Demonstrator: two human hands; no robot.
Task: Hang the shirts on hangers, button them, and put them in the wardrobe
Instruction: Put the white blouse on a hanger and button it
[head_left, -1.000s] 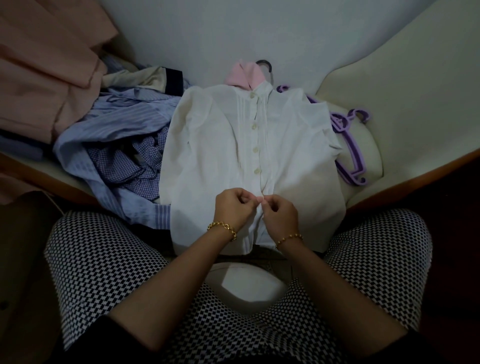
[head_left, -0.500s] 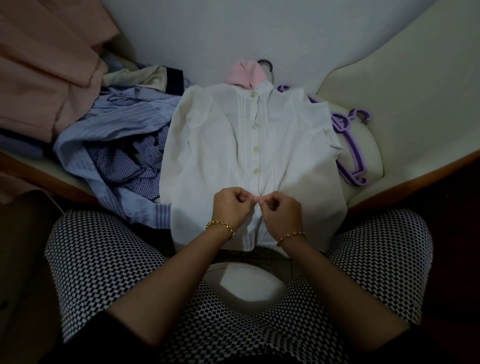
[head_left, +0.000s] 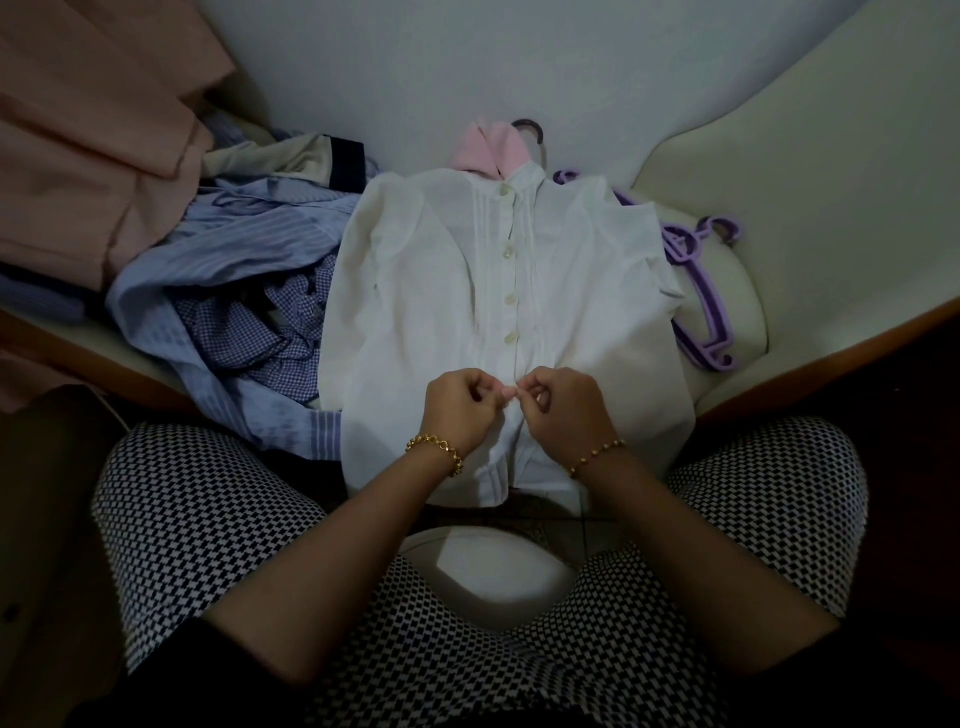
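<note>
A white shirt (head_left: 441, 291) lies flat on the bed in front of me, collar away from me, on a hanger whose dark hook (head_left: 532, 130) shows above the collar. Several buttons down its front placket are fastened. My left hand (head_left: 460, 408) and my right hand (head_left: 563, 410) meet at the placket below the lowest fastened button, each pinching the shirt's front edge. The button between my fingertips is hidden. Below my hands the shirt front hangs apart.
A heap of blue striped and checked shirts (head_left: 234, 306) lies left of the white shirt, with peach cloth (head_left: 88, 156) behind it. Purple hangers (head_left: 701, 291) lie at the right on the cream bed surface (head_left: 779, 182). A pink garment (head_left: 488, 150) sits behind the collar. My knees frame the bed's edge.
My hands stay pinched together at the placket and have shifted only slightly; the shirt has not moved.
</note>
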